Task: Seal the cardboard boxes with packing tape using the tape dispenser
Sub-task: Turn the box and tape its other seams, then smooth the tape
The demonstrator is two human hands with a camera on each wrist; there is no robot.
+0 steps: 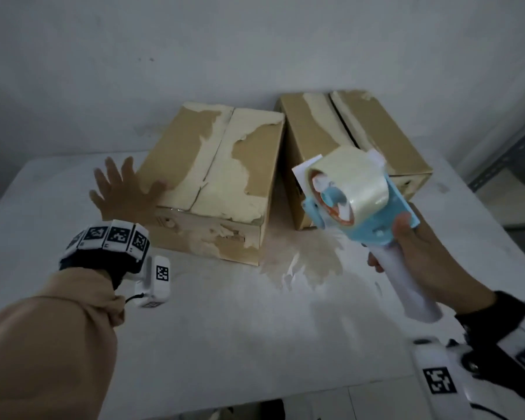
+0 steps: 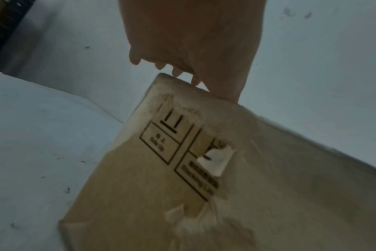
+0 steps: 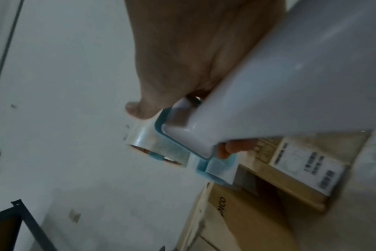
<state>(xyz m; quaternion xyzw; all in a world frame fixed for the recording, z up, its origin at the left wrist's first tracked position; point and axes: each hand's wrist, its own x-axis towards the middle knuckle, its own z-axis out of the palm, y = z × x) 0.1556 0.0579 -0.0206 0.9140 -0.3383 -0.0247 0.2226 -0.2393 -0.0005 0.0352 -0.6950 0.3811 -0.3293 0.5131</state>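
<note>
On white table [image 1: 225, 328], two cardboard boxes [image 1: 212, 183] side by side against grey wall [image 1: 255, 40]. Left hand [image 1: 125, 189] flat, fingers spread, thumb on left box corner. Right hand [image 1: 419, 253] grips tape dispenser [image 1: 358, 204] handle, raised before right box [image 1: 361, 131]. Left wrist view alone shows printed handling symbols [image 2: 167, 135] on box side; right wrist view, shipping label [image 3: 305, 169], dark shelf frame [image 3: 17, 220].

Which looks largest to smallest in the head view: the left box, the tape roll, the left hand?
1. Left box, clearly largest.
2. Tape roll and left hand: about alike; the roll is raised nearer the camera, so no ranking between them.
</note>
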